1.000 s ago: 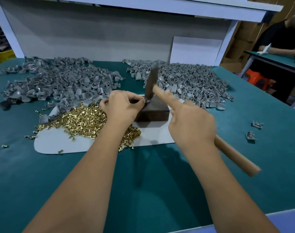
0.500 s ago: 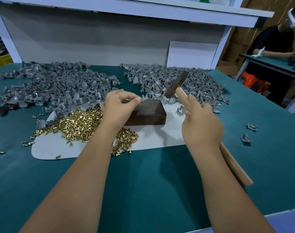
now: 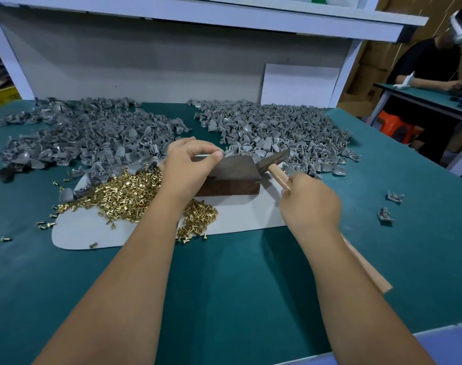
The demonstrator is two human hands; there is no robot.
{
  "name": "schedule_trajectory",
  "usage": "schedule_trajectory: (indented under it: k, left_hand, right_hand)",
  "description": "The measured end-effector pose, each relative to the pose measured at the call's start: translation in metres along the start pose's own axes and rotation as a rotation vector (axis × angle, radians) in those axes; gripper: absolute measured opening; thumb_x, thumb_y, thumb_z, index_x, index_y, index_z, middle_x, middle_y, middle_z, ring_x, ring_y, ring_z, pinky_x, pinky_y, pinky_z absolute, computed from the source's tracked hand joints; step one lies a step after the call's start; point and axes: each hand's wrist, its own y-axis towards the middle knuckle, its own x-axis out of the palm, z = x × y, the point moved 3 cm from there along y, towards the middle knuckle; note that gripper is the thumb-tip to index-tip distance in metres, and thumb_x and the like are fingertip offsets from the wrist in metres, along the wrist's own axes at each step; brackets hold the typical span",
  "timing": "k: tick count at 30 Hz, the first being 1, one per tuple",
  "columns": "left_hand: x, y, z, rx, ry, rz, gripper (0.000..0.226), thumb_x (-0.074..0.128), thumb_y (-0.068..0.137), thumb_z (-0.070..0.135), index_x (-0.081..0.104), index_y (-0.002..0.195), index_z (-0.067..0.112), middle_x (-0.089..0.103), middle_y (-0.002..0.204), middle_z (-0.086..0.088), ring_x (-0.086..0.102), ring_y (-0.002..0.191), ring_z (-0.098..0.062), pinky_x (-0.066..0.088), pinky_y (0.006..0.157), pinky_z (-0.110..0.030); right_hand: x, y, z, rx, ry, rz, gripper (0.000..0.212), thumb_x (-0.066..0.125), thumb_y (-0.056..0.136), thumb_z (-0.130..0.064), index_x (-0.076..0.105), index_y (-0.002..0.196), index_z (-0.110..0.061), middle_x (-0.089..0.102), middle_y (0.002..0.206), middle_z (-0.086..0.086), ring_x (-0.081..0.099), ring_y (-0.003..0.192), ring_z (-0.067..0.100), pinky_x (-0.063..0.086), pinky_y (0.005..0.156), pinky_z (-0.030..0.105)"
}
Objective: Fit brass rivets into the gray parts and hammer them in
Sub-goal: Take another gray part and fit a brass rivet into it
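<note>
Now, L hand pinching gray part on block, R hand gripping hammer

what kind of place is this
Likely a small assembly workshop: big heaps of gray parts, a pile of brass rivets on a green workbench, and another worker at a bench behind.

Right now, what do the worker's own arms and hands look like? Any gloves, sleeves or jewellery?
Both arms are bare from the bottom edge of the head view up to the fingers: no sleeve shows. The left hand and the right hand wear no gloves, and no ring, watch, bracelet or tape is visible on either. The fingernails that show on the left hand look short and unpainted.
</note>
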Motion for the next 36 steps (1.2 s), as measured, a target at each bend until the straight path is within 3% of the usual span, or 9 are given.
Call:
schedule_trajectory:
  k: [5,9,14,17,21,23,25,27,36]
  left_hand:
    - [0.001,-0.003,0.003,-0.008,0.050,-0.010,0.005,0.072,0.087,0.032,0.075,0.091,0.031,0.058,0.130,0.000,0.039,0.134,-0.013,0.022,0.117,-0.052]
    - [0.003,-0.005,0.008,0.047,0.065,-0.022,0.004,0.072,0.087,0.036,0.072,0.088,0.040,0.059,0.126,-0.002,0.044,0.129,-0.016,0.025,0.115,-0.053]
    - [0.005,-0.006,0.010,0.088,0.054,-0.049,0.018,0.075,0.084,0.033,0.067,0.083,0.049,0.051,0.109,0.022,0.041,0.124,-0.006,0.026,0.115,-0.051]
    - [0.005,-0.004,0.008,0.129,0.063,-0.056,0.015,0.074,0.086,0.029,0.071,0.088,0.043,0.063,0.105,0.012,0.046,0.122,-0.010,0.030,0.111,-0.052]
    - [0.003,0.001,0.005,0.115,0.095,-0.030,0.013,0.072,0.088,0.026,0.077,0.100,0.027,0.070,0.104,0.000,0.055,0.117,-0.023,0.037,0.106,-0.053]
    - [0.002,0.001,0.004,0.088,0.097,0.002,0.014,0.069,0.090,0.027,0.075,0.101,0.032,0.067,0.109,0.005,0.053,0.120,-0.019,0.036,0.108,-0.051]
    - [0.003,0.001,0.002,0.055,0.098,0.024,0.015,0.065,0.092,0.028,0.073,0.101,0.036,0.066,0.113,0.005,0.051,0.122,-0.017,0.037,0.109,-0.049]
    - [0.003,0.002,-0.001,0.032,0.104,0.027,0.016,0.062,0.094,0.027,0.074,0.101,0.035,0.067,0.113,0.002,0.052,0.121,-0.019,0.038,0.108,-0.048]
    - [-0.001,0.002,-0.008,-0.033,0.114,0.076,0.021,0.056,0.096,0.026,0.072,0.101,0.039,0.070,0.109,0.004,0.060,0.087,-0.005,0.050,0.084,-0.030]
  right_hand:
    - [0.001,0.000,-0.002,-0.042,-0.099,0.035,0.021,0.053,0.088,-0.017,0.066,0.103,-0.011,0.054,0.108,0.011,0.046,0.103,0.032,0.036,0.082,0.037]
    - [-0.008,0.002,-0.021,-0.181,0.267,0.175,0.025,0.054,0.091,-0.025,0.065,0.111,-0.015,0.060,0.104,0.007,0.051,0.100,0.029,0.037,0.085,0.038]
    - [-0.004,0.011,-0.056,-0.153,0.908,-0.171,0.038,0.057,0.093,-0.030,0.055,0.130,-0.025,0.065,0.107,-0.003,0.059,0.101,0.013,0.047,0.090,0.034]
    - [-0.006,0.026,-0.070,-0.152,1.025,-0.232,0.012,0.060,0.091,-0.018,0.069,0.098,-0.022,0.071,0.095,0.002,0.066,0.094,0.019,0.052,0.091,0.043]
    - [-0.007,0.049,-0.081,-0.163,1.001,-0.266,0.017,0.066,0.086,-0.015,0.068,0.072,-0.024,0.070,0.073,0.000,0.065,0.077,0.018,0.054,0.084,0.050]
    - [-0.008,0.063,-0.080,-0.099,0.995,-0.143,0.012,0.065,0.088,-0.021,0.070,0.099,-0.019,0.071,0.095,0.003,0.064,0.091,0.019,0.051,0.091,0.050]
    - [-0.002,0.071,-0.076,0.010,0.901,-0.108,0.061,0.059,0.092,-0.033,0.034,0.146,-0.017,0.051,0.139,0.006,0.048,0.126,0.024,0.039,0.106,0.051]
    - [0.009,0.069,-0.073,0.015,0.730,-0.076,0.077,0.052,0.094,-0.043,0.005,0.153,-0.026,0.031,0.152,0.006,0.027,0.140,0.028,0.023,0.113,0.052]
    - [0.017,0.040,-0.079,-0.203,0.442,0.226,0.050,0.051,0.093,-0.033,0.038,0.140,-0.022,0.045,0.132,0.006,0.037,0.123,0.024,0.024,0.105,0.040]
